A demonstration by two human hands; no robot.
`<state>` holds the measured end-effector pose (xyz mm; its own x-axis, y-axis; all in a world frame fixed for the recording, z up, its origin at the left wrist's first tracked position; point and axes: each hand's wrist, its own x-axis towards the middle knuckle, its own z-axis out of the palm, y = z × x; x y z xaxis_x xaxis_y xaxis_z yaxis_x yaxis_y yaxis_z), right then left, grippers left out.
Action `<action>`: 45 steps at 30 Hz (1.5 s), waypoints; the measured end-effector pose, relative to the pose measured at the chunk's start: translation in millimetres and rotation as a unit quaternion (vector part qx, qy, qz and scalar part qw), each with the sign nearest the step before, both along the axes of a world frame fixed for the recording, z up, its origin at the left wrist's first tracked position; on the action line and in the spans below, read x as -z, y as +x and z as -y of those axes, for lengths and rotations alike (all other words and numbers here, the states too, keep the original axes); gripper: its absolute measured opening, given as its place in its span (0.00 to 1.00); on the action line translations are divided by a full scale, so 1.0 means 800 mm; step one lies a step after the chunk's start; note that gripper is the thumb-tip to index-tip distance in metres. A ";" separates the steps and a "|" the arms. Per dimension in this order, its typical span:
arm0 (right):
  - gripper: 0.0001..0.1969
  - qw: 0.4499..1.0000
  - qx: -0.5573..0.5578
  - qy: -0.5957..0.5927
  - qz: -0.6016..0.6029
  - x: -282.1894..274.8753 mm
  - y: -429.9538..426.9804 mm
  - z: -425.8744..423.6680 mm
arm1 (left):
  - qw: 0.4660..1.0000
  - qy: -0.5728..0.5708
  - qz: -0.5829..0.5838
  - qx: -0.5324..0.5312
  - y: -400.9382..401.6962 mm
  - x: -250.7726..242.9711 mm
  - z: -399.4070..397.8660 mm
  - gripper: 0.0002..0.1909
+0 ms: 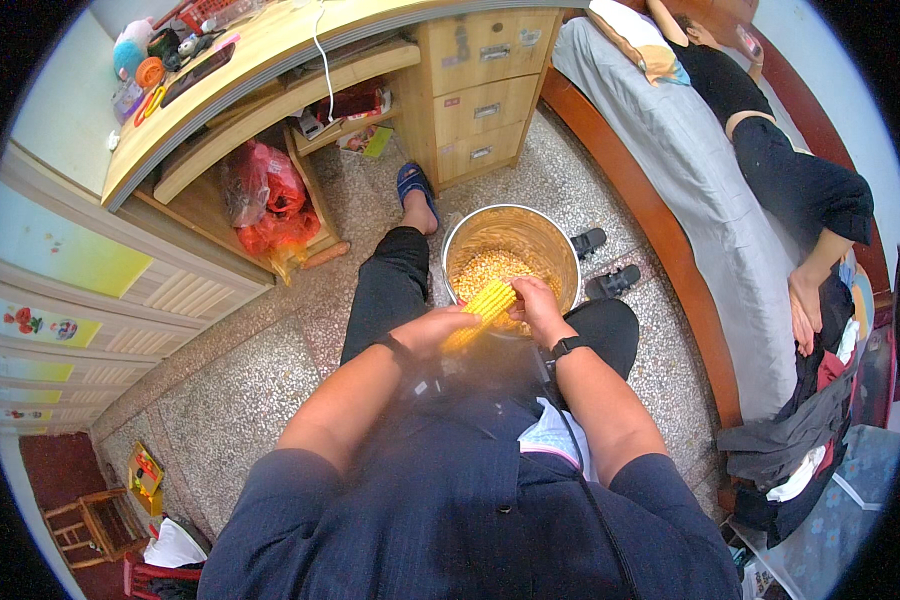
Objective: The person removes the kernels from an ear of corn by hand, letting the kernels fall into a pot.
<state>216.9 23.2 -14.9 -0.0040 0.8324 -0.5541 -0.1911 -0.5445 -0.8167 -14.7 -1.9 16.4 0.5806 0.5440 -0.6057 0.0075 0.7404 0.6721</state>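
A yellow ear of corn (481,311) lies tilted between my hands, over the near side of a metal bucket (511,210). My left hand (441,327) is closed around its lower left part. At the upper right end, my right hand (538,306) has its thumb and fingers against the kernels. Loose corn kernels (495,264) cover the bottom of the bucket, which stands on the floor between my legs. The underside of the ear and some of my fingertips are hidden.
Black sandals (613,282) lie right of the bucket. A wooden desk (487,112) stands ahead, with red plastic bags (277,202) in its lower compartment. On the right, another person (780,157) lies on a bed (667,187). A small wooden chair (94,525) is at lower left.
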 end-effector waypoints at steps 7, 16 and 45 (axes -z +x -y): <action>0.12 0.999 -0.030 0.010 0.005 -0.011 -0.003 0.001 | 1.000 0.001 0.003 -0.004 0.000 0.000 0.001 0.22; 0.11 0.999 -0.025 0.023 0.034 -0.005 -0.002 0.002 | 1.000 0.004 0.006 0.027 0.004 0.005 -0.005 0.24; 0.11 0.994 -0.029 -0.003 0.109 0.008 0.001 -0.006 | 0.999 -0.007 0.000 0.039 0.002 0.015 -0.008 0.18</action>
<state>218.0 28.2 -21.5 0.0697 0.8307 -0.5524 0.0219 -0.5549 -0.8316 -12.9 4.4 4.2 0.6213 0.4887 -0.6125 0.0659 0.7463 0.6623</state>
